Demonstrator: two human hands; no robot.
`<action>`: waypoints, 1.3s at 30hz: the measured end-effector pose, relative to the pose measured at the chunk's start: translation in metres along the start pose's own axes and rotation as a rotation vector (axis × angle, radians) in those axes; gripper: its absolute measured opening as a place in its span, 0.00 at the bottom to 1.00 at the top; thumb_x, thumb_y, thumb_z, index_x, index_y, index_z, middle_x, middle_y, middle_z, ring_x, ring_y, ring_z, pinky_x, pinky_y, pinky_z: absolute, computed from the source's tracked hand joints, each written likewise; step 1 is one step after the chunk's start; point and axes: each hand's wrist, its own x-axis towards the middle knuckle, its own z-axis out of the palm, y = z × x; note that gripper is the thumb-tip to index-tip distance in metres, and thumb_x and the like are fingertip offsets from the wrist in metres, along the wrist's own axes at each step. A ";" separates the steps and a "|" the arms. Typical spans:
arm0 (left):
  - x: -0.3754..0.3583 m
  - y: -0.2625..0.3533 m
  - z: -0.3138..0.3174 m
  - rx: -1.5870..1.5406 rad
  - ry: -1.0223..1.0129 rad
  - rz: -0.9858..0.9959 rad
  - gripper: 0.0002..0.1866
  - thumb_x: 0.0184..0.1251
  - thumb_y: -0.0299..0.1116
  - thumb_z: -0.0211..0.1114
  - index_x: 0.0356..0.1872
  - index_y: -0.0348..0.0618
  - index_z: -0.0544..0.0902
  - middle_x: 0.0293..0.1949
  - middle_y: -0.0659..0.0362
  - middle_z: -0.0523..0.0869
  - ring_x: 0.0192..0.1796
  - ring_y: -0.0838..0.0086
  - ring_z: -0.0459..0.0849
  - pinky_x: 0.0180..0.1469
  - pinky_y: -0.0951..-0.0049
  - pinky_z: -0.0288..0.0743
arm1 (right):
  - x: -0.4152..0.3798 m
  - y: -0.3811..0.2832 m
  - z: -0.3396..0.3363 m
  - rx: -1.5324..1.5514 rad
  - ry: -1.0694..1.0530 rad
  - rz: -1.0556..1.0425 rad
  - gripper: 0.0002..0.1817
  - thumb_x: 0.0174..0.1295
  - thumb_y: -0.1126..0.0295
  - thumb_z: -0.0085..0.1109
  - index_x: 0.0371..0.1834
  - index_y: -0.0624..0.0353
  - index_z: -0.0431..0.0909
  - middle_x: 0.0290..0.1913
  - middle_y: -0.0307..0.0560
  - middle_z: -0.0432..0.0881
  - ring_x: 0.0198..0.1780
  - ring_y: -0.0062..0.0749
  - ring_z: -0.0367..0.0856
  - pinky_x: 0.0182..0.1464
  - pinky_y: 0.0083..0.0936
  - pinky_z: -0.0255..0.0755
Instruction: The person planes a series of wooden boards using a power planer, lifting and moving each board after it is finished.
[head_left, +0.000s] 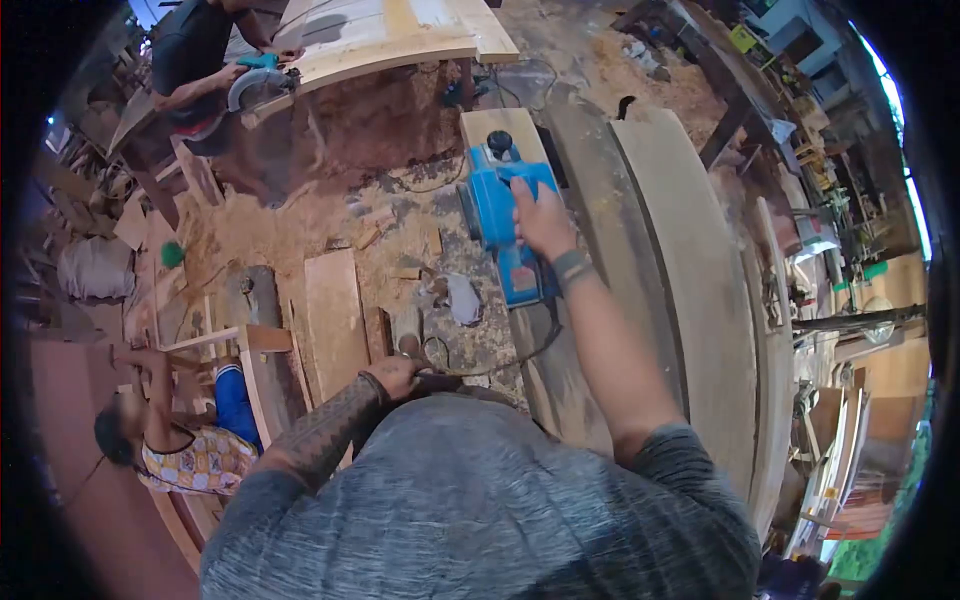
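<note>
We see a long curved grey-brown wooden plank (690,260) running away from us over the sawdust-strewn floor (330,215). On a narrower board beside it, near its far end, sits the blue plastic electric hand planer (505,225). Our right hand (542,222) is clamped on its top handle; it looks heavy and rigid, best taken by that handle. Our left hand (393,375) is curled near our body, though we cannot tell whether it grips anything. 2 other people (200,60) work nearby.
</note>
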 end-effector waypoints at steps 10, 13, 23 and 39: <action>0.059 -0.086 -0.082 0.106 0.006 0.061 0.20 0.72 0.42 0.63 0.60 0.48 0.86 0.42 0.41 0.91 0.49 0.45 0.90 0.53 0.46 0.82 | 0.159 -0.039 0.043 -0.035 0.054 0.014 0.32 0.78 0.43 0.57 0.42 0.70 0.75 0.27 0.51 0.83 0.22 0.35 0.84 0.21 0.35 0.78; 0.066 -0.105 -0.086 0.072 0.130 0.111 0.17 0.75 0.44 0.62 0.52 0.44 0.87 0.38 0.41 0.90 0.44 0.43 0.89 0.47 0.43 0.82 | 0.201 -0.045 0.047 -0.070 0.030 0.017 0.33 0.79 0.42 0.55 0.43 0.70 0.75 0.29 0.49 0.82 0.23 0.32 0.83 0.22 0.34 0.78; 0.083 -0.119 -0.067 0.247 -0.077 0.007 0.18 0.70 0.43 0.62 0.46 0.41 0.90 0.38 0.42 0.92 0.44 0.44 0.91 0.48 0.45 0.84 | 0.184 -0.018 0.027 0.040 -0.097 -0.003 0.24 0.84 0.44 0.48 0.43 0.56 0.77 0.29 0.39 0.79 0.25 0.27 0.79 0.26 0.30 0.76; 0.099 -0.120 -0.021 0.127 -0.158 0.051 0.34 0.62 0.49 0.71 0.71 0.58 0.81 0.51 0.46 0.92 0.56 0.48 0.90 0.60 0.49 0.83 | 0.077 -0.029 0.007 -0.018 -0.024 0.120 0.25 0.82 0.43 0.50 0.48 0.58 0.75 0.28 0.40 0.77 0.23 0.24 0.78 0.25 0.28 0.76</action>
